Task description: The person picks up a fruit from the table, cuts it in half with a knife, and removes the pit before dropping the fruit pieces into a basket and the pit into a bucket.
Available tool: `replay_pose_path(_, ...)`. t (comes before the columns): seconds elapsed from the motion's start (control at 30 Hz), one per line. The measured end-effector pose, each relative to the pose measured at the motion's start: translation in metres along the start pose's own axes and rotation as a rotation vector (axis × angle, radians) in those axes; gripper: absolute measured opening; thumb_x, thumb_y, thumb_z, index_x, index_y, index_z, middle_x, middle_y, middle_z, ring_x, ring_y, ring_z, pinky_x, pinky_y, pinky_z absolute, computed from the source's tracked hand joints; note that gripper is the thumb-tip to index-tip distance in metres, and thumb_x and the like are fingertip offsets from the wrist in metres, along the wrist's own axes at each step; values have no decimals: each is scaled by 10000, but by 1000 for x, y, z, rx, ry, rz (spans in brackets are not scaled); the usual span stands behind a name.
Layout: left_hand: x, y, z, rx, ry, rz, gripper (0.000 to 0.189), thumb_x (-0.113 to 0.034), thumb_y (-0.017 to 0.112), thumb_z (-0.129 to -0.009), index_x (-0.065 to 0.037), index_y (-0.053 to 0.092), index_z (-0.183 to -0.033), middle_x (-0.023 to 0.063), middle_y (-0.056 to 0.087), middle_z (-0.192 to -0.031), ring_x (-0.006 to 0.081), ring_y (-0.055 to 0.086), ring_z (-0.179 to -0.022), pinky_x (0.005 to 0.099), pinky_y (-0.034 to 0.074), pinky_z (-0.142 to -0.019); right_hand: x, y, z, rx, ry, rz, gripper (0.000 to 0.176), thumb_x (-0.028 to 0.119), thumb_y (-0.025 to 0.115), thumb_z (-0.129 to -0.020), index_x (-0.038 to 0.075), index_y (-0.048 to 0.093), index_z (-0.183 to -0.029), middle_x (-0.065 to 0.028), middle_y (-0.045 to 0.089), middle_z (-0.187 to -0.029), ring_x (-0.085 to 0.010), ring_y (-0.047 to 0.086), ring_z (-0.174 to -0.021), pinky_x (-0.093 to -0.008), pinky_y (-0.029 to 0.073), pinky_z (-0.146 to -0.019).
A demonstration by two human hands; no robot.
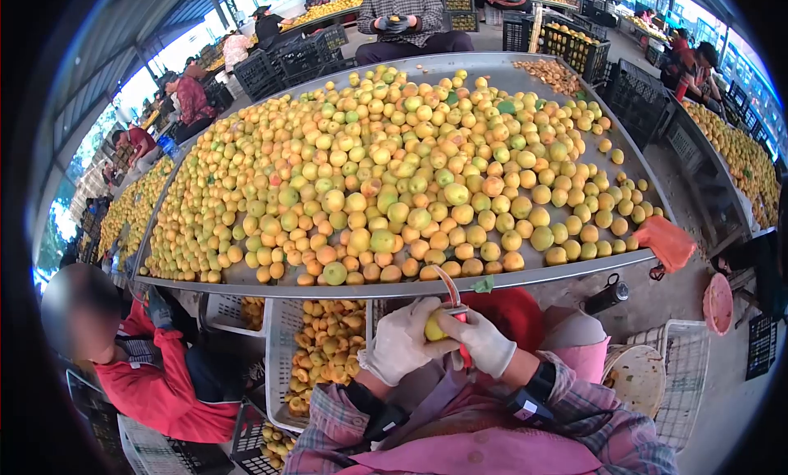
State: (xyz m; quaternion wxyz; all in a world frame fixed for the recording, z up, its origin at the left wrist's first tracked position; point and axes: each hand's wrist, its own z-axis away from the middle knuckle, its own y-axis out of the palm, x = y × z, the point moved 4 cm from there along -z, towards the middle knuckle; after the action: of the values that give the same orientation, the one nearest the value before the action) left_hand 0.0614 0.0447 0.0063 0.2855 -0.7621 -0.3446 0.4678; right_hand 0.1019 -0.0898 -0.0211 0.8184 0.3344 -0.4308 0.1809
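Note:
My left hand (404, 341), in a white glove, is closed around a yellow-green apricot (433, 327) just below the table's near edge. My right hand (486, 342), also gloved, grips red-handled pruning shears (463, 317). Their curved blade points up and to the left, above the apricot. The shears lie against the fruit's right side; whether they cut into it cannot be made out. Beyond both hands, a metal sorting table (566, 276) carries a broad heap of whole apricots (353, 179). Left of my left hand, a white crate (279, 344) contains split apricots (322, 344).
At my left sits a co-worker in a red jacket (176, 385). Another person (402, 23) sits across the table. An orange bag (666, 242) hangs at the right corner. A black bottle (606, 294), a pink basket (718, 304) and a white crate (685, 376) stand at right.

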Motion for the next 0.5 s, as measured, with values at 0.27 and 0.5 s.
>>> replay_pose_path(0.27, 21, 15, 13, -29, -162, 250, 532, -197, 716, -680, -23, 590, -1167, 159, 670, -902, 311, 674, -800, 379, 540, -714, -2, 9, -7, 41, -98, -130, 384, 351, 557, -958, 56, 486, -1193, -48, 589, -736, -109, 541, -486, -226, 420, -390)
replay_pose_path(0.5, 23, 5, 12, -257, -169, 350, 450, -185, 689, -730, 18, 563, -1111, 196, 647, -932, 386, 646, -801, 412, 538, -709, 1, 22, -21, -33, -11, -112, 346, 337, 545, -959, 63, 511, -1168, -36, 574, -675, -110, 515, -444, -224, 386, -380)
